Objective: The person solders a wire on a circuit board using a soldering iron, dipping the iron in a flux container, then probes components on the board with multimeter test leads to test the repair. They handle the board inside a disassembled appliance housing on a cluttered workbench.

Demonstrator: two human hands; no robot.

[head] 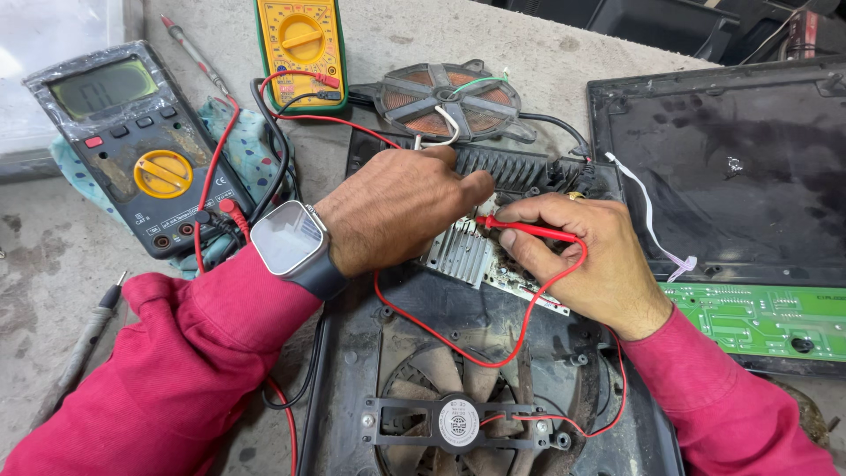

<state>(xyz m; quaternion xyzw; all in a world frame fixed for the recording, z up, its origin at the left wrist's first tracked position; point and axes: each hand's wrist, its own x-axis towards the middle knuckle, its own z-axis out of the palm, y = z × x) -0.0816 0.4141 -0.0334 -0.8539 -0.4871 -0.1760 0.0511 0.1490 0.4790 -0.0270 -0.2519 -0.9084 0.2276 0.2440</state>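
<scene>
My right hand (586, 260) pinches a red multimeter probe (527, 229), its tip pointing left at the circuit board (520, 280) inside an opened black appliance base (352, 353). My left hand (397, 216), with a smartwatch (289, 240) on the wrist, rests fingers-down over the board beside a finned metal heatsink (458, 254); what it holds is hidden. The probe's red lead (520, 339) loops down across the cooling fan (458, 421). A grey multimeter (132, 141) with a yellow dial lies at the left, red and black leads plugged in.
A yellow multimeter (301, 48) sits at the top. A copper coil disc (449, 99) lies behind the base. The black appliance lid (731, 167) and a green circuit board (758, 322) are at the right. A loose probe (88, 339) lies on the concrete at the left.
</scene>
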